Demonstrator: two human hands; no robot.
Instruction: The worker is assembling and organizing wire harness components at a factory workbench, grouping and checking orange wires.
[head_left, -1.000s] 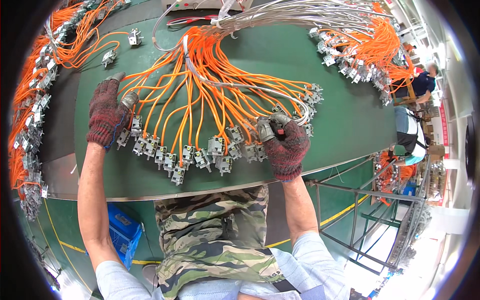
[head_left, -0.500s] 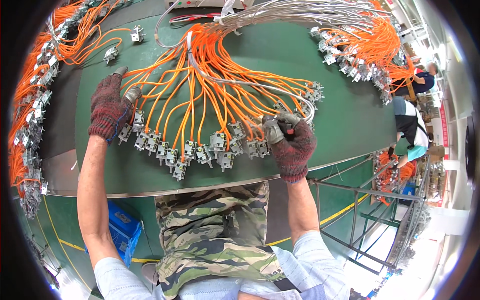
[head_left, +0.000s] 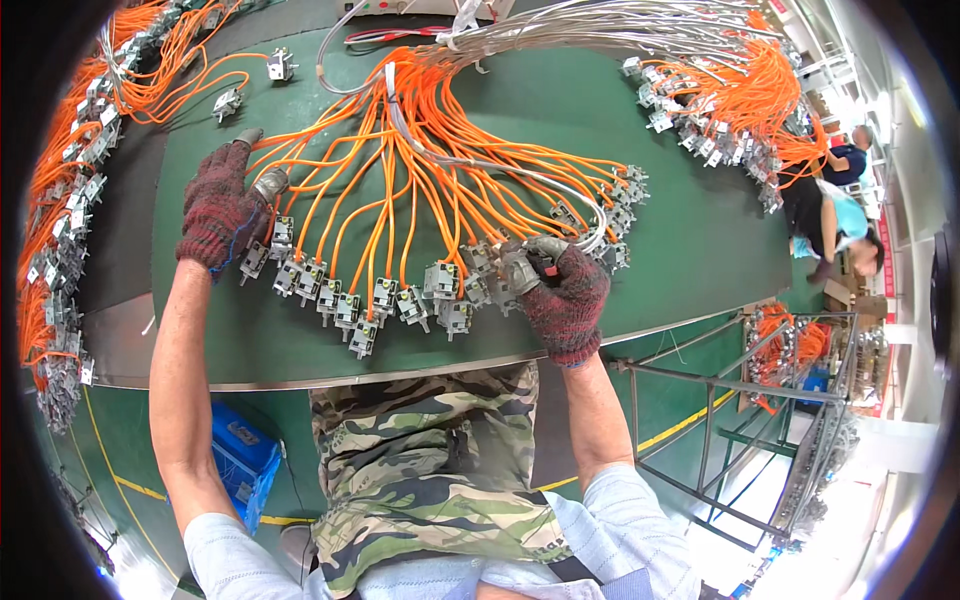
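On the green table (head_left: 640,130), a fan of orange wires (head_left: 420,170) spreads from the far edge toward the person, each wire ending in a small grey connector block (head_left: 362,338). Both hands wear dark knitted gloves. At the fan's left end, the left hand (head_left: 218,210) rests with its fingers curled round a grey connector (head_left: 268,184). Near the table's front edge, the right hand (head_left: 562,292) grips another grey block (head_left: 518,268), fingers closed on it. Further bundles of orange wires (head_left: 60,190) lie along the left rim, and a blue crate (head_left: 238,462) sits below on the floor.
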